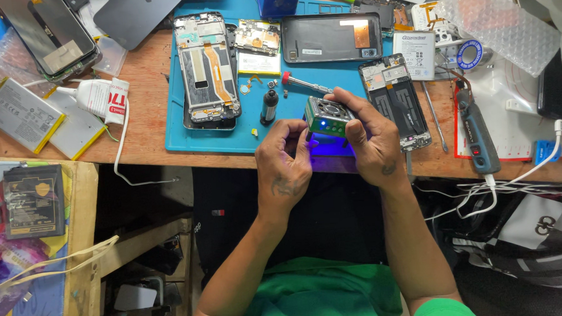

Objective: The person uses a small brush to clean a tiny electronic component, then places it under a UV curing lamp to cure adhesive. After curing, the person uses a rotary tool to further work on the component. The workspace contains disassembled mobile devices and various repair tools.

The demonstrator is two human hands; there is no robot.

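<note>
I have the little green lamp box (327,117) pinched between both hands at the near edge of the blue mat (179,137), just above the table's rim. My left hand (285,161) closes on its near left corner, fingers curled under it, and my right hand (368,138) wraps the right side with the thumb pressed on the front face. Holding it from both sides keeps it level, I judge, so the violet light spilling from its underside falls straight down onto whatever sits beneath (I cannot make out what that is; the glow and my fingers hide it).

The rest is laid out within reach. The open phone frame (206,69) lies far left on the mat, face up with its ribbon showing, probably so nothing gets bent. A second frame (397,102) lies just right of my right hand, half off the mat. The red-tipped screwdriver (306,83) rests just beyond the box, handle toward the left, easy to grab. A small black cylinder (268,107) stands between the first frame and my left hand. The back cover (331,37) is parked at the far edge, out of the way. Further right, the grey electric driver (479,133) lies on the white sheet, and spare batteries (20,114) sit well off to the left.
</note>
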